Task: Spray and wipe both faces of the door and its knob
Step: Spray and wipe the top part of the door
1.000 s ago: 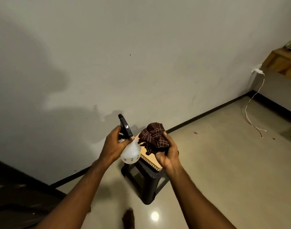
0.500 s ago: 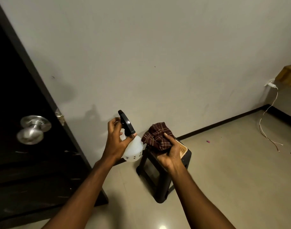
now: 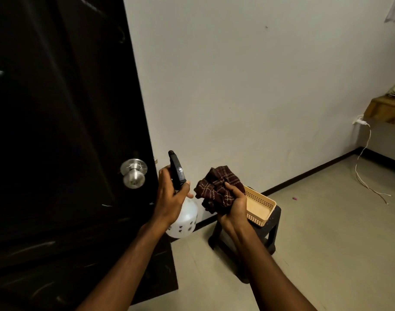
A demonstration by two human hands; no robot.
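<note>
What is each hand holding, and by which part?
The left hand grips the spray bottle round its neck, under the black trigger head. The right hand holds the crumpled checked cloth from underneath, thumb pressed into its folds.

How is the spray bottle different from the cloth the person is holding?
The spray bottle is white with a black head, smooth and rounded; the cloth is dark red checked and crumpled. The spray bottle stands roughly upright in the left hand; the cloth is bunched in the right hand. Both are held in the air, one per hand.
</note>
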